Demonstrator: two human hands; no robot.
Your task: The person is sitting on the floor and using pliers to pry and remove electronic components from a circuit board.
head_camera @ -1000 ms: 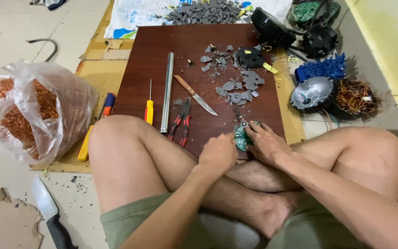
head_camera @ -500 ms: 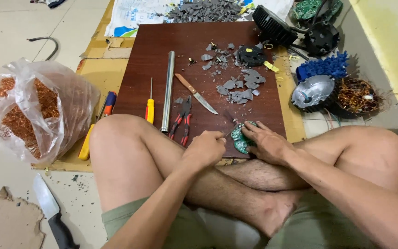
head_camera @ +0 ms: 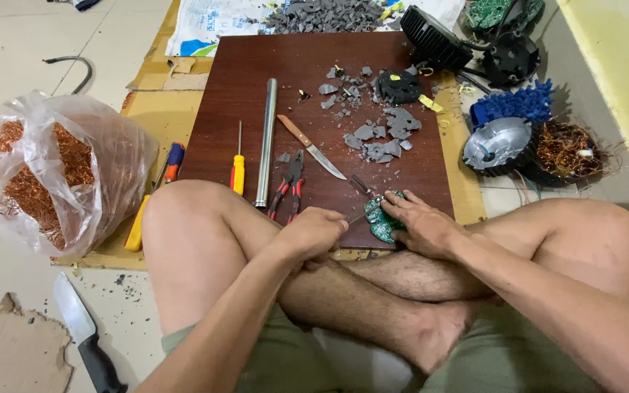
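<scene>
I sit cross-legged in front of a dark brown wooden board (head_camera: 256, 65). My right hand (head_camera: 422, 224) presses a small green circuit board (head_camera: 380, 224) down at the wooden board's near edge. My left hand (head_camera: 314, 234) is closed around a thin metal tool (head_camera: 356, 216) whose tip points at the green circuit board. Above my left hand lie red-handled pliers (head_camera: 287, 188) and a kitchen knife (head_camera: 311, 145).
A steel tube (head_camera: 266, 142) and a yellow screwdriver (head_camera: 237, 171) lie on the wooden board, with grey broken fragments (head_camera: 376, 138). A plastic bag of copper wire (head_camera: 52, 171) sits at the left. Lamp housings (head_camera: 496, 144), blue parts (head_camera: 511, 105) and wire tangles (head_camera: 566, 149) are at the right. A cleaver (head_camera: 81, 335) lies on the floor.
My left hand has drawn a little to the left, away from the green circuit board, holding the thin tool. My right hand stays on the green board.
</scene>
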